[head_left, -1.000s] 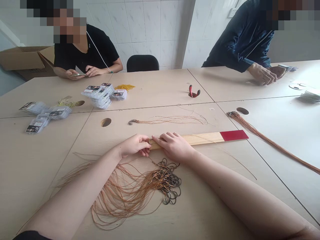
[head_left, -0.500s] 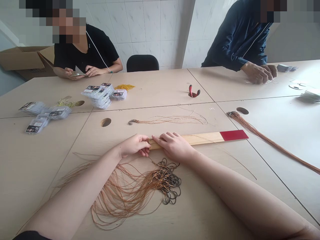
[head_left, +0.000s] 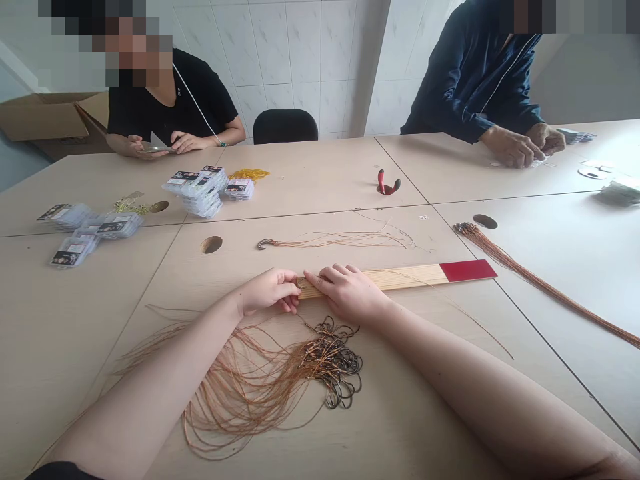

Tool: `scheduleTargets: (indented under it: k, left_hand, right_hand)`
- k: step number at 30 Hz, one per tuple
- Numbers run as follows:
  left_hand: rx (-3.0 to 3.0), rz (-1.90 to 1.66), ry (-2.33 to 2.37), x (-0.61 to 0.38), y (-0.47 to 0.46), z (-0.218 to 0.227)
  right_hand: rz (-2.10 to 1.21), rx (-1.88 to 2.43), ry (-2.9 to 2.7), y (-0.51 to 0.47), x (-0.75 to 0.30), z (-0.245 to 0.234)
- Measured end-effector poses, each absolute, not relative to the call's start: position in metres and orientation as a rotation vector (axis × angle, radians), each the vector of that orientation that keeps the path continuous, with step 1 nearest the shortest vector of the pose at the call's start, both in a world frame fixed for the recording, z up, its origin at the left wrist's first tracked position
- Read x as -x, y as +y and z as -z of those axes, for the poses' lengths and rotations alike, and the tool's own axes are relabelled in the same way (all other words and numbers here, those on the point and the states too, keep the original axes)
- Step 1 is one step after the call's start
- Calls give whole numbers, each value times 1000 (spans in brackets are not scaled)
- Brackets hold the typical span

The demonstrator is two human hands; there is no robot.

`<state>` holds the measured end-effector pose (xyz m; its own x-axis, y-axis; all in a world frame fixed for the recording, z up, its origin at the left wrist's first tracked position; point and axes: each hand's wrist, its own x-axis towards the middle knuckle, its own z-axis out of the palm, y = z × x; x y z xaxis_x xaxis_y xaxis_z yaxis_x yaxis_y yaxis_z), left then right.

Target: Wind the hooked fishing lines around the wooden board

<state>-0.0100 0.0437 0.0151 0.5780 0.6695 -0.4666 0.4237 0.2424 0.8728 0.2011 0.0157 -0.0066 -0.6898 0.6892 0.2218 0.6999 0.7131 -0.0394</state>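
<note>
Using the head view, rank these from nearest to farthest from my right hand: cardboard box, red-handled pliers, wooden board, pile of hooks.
1. Wooden board: directly under your right hand.
2. Pile of hooks: nearer your body.
3. Red-handled pliers: ahead, slightly right.
4. Cardboard box: far left, in the background.

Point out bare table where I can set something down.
Bare table lies between the hooks and right forearm, and between the long bundle and clear bag. Left of the pliers is nearly bare. Crowded: the board's left end, with the left hand and right hand there; the left forearm, with lines beneath; the far left, with boxes.
</note>
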Motion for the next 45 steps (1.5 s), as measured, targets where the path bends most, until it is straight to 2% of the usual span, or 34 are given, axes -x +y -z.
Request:
scheduleTargets:
  k: [45]
  left_hand:
    - [-1379, -206, 1003, 10, 43, -17]
  right_hand:
    - [40, 1103, -2715, 15, -201, 5]
